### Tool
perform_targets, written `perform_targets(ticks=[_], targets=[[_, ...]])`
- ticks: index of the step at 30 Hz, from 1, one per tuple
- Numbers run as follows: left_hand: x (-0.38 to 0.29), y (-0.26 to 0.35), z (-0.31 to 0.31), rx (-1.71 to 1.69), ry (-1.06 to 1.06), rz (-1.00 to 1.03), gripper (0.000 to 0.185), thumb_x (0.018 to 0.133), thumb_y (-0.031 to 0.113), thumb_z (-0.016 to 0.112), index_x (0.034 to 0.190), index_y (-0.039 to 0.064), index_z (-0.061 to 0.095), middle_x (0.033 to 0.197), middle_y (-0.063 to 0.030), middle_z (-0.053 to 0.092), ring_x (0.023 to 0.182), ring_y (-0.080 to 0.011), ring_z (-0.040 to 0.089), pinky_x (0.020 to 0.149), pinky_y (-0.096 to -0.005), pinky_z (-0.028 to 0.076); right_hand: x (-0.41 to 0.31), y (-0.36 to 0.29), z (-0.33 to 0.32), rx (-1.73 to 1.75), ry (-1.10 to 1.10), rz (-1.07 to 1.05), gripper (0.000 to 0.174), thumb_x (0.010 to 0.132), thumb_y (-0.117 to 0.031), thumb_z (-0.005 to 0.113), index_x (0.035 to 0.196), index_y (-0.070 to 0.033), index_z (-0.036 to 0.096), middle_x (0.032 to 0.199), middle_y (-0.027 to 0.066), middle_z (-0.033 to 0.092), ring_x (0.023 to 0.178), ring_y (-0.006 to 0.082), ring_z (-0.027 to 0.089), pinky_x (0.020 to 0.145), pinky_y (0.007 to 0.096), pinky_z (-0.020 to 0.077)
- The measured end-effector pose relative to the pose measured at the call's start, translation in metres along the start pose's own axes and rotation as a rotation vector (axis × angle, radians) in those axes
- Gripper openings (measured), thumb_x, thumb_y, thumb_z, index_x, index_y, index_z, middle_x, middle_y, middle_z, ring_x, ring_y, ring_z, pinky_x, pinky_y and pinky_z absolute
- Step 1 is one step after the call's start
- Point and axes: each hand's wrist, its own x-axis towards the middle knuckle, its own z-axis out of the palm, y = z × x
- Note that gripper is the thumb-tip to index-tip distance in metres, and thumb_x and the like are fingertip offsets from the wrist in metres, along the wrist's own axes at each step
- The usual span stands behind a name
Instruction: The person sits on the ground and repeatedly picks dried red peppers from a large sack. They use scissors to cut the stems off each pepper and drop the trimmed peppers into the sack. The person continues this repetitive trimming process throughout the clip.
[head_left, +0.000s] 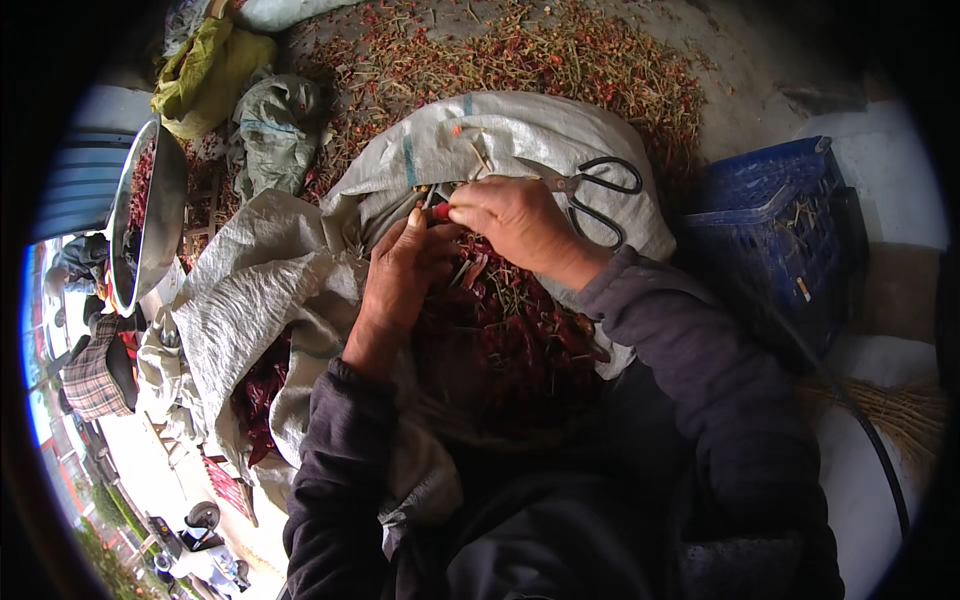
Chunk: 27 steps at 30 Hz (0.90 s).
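Note:
My left hand (409, 262) and my right hand (514, 221) meet over an open woven sack. A small red piece, apparently a dried chili pepper (440, 212), is pinched in my right fingertips, and my left thumb and fingers hold its other end. Below them lies a heap of dark red dried chilies (510, 352) with loose stems on top. A pair of black-handled scissors (566, 184) rests on the white woven sack (450, 142), just beyond my right hand, which hides part of the blades.
Cut stems and chili bits (555, 52) cover the floor ahead. To the right stands a blue plastic crate (765, 232). At left are another chili-filled sack (247, 270), a metal basin (161, 217), a green sack (277, 127) and a yellow sack (202, 75). A twig broom (892, 412) lies right.

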Motion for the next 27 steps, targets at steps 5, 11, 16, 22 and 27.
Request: perform_targets(ticks=[5, 11, 16, 22, 27], targets=[[0.003, -0.005, -0.003, -0.135, -0.031, 0.149, 0.033, 0.101, 0.014, 0.058, 0.131, -0.001, 0.056, 0.107, -0.0065, 0.067, 0.093, -0.0154, 0.064, 0.083, -0.0283, 0.053, -0.009, -0.001, 0.012, 0.011, -0.09, -0.126, 0.017, 0.084, -0.013, 0.075, 0.1, -0.009, 0.071, 0.082, 0.0107, 0.068, 0.078, 0.0318, 0.069, 0.072, 0.042, 0.0556], [0.006, -0.007, -0.008, -0.238, 0.013, 0.201, 0.035, 0.097, 0.004, 0.057, 0.131, -0.002, 0.055, 0.106, -0.0061, 0.066, 0.093, -0.0156, 0.064, 0.086, -0.0304, 0.054, -0.005, 0.007, 0.017, 0.247, -0.119, 0.24, 0.025, 0.081, -0.011, 0.078, 0.103, -0.003, 0.07, 0.089, 0.012, 0.073, 0.083, 0.0251, 0.071, 0.076, 0.0356, 0.055], [0.01, -0.005, -0.017, -0.237, 0.041, 0.191, 0.032, 0.098, 0.004, 0.054, 0.129, -0.001, 0.057, 0.111, -0.0073, 0.066, 0.105, -0.0179, 0.062, 0.094, -0.0338, 0.051, 0.0, 0.008, 0.017, 0.295, -0.196, 0.328, 0.029, 0.084, -0.028, 0.078, 0.096, -0.002, 0.071, 0.084, 0.0137, 0.072, 0.081, 0.0244, 0.07, 0.074, 0.0369, 0.0535], [0.004, -0.002, 0.001, 0.445, 0.021, 0.383, 0.043, 0.091, -0.003, 0.063, 0.133, -0.003, 0.054, 0.111, -0.0108, 0.068, 0.104, -0.015, 0.064, 0.089, -0.0298, 0.053, 0.004, 0.009, 0.012, 0.052, -0.176, 0.349, 0.055, 0.091, -0.055, 0.068, 0.079, -0.001, 0.069, 0.061, 0.0165, 0.063, 0.056, 0.0295, 0.064, 0.057, 0.042, 0.0502], [-0.001, 0.003, 0.007, 0.626, -0.03, 0.426, 0.047, 0.09, -0.003, 0.067, 0.135, -0.002, 0.053, 0.111, -0.0112, 0.068, 0.096, -0.0146, 0.064, 0.085, -0.0279, 0.053, 0.013, 0.011, 0.011, -0.053, -0.283, 0.31, 0.04, 0.092, -0.039, 0.067, 0.083, -0.001, 0.071, 0.062, 0.0147, 0.064, 0.057, 0.0269, 0.063, 0.057, 0.0429, 0.0497]])
